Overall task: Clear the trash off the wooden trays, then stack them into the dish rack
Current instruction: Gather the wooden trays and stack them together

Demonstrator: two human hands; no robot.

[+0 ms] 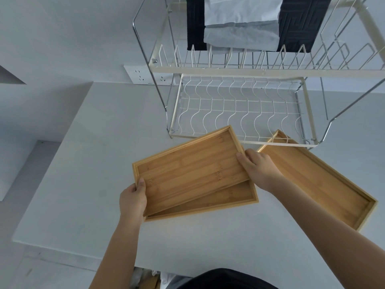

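Top tray [187, 172] between left hand [133, 198], right hand [258, 170]

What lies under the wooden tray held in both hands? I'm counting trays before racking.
A second rectangular wooden tray lies directly beneath the held rectangular wooden tray, showing along its near and right edges. The rest is covered, so anything lying there cannot be seen.

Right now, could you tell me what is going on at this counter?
A person holds the top wooden tray at its two short ends, left hand and right hand, above a second tray lying on the counter. A third tray lies to the right, its far corner under the dish rack. All three trays look free of trash, and the rack's lower shelf is empty.
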